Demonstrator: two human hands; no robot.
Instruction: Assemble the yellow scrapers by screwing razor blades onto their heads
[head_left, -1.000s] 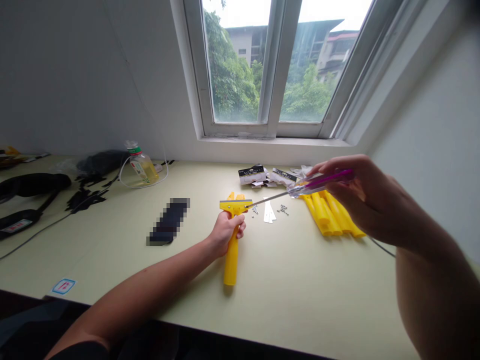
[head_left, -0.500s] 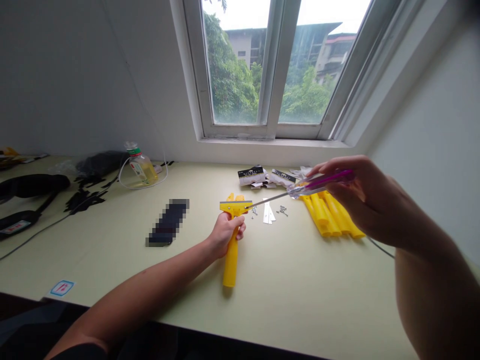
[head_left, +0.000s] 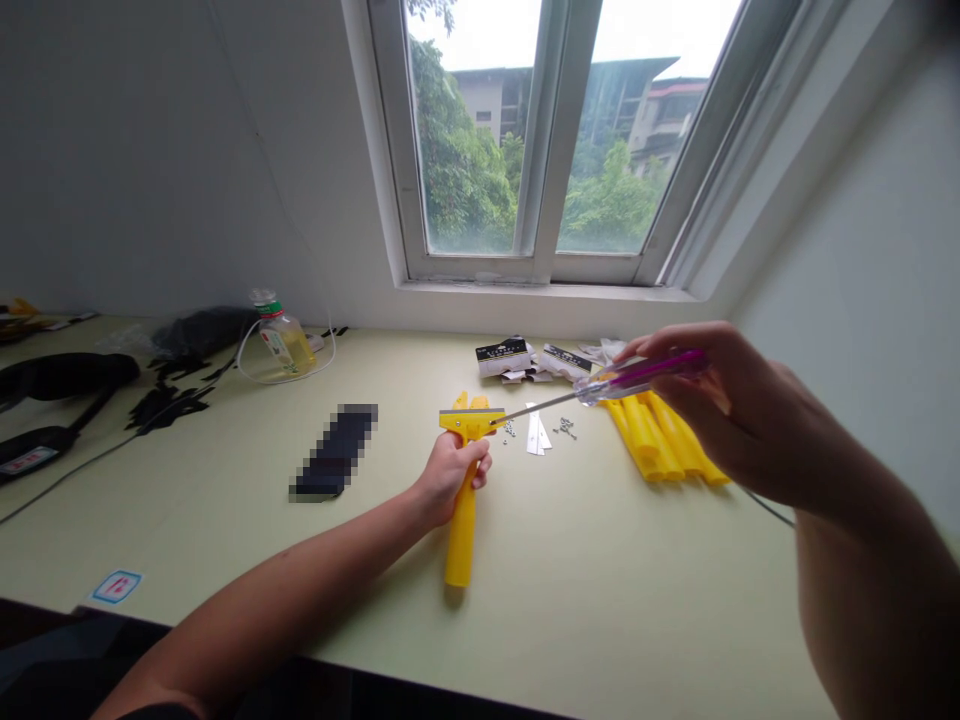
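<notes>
My left hand (head_left: 452, 474) is wrapped round the neck of a yellow scraper (head_left: 461, 540), whose wide head points away from me and carries a thin metal strip along its far edge. My right hand (head_left: 724, 410) is closed on a screwdriver (head_left: 646, 374) with a clear and purple handle. Its shaft slants down to the left, and the tip meets the right side of the scraper's head, by a screw. Small screws (head_left: 565, 429) lie in loose groups beyond, on both sides of some flat metal blades (head_left: 535, 430).
Several yellow handles (head_left: 660, 440) lie under and beside my right hand. Black-and-white packaging cards (head_left: 504, 356) are piled near the window wall. A pixelated dark object (head_left: 335, 450) lies left of the scraper. Farther left stand a bottle (head_left: 285, 340) and a cable.
The view has tilted slightly, so the scene sits a little lower. Both hands keep their holds, and the screwdriver tip stays at the right side of the scraper's head.
</notes>
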